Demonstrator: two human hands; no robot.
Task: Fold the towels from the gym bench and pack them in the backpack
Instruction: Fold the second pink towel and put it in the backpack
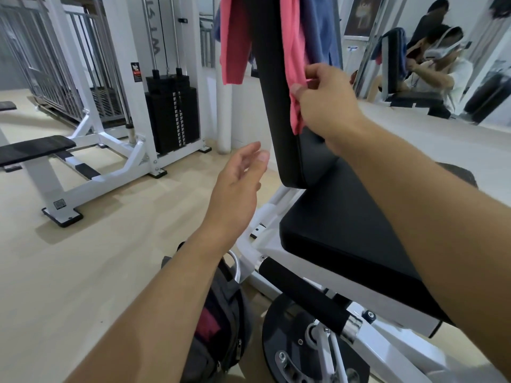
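Note:
A pink towel (233,42) hangs over the top of the upright black backrest (273,111) of the gym bench, with a blue towel (320,29) draped beside it on the right. My right hand (323,103) pinches the pink towel's lower edge against the backrest's right side. My left hand (235,189) hovers open, left of the backrest, holding nothing. The dark backpack (221,327) sits unzipped on the floor below my left forearm, with something dark red inside it.
The bench's black seat pad (345,230) lies at right, with a foam roller bar (301,294) and a weight plate (279,341) in front. A white cable machine with a weight stack (171,114) stands at left. A wall mirror (431,64) is at right.

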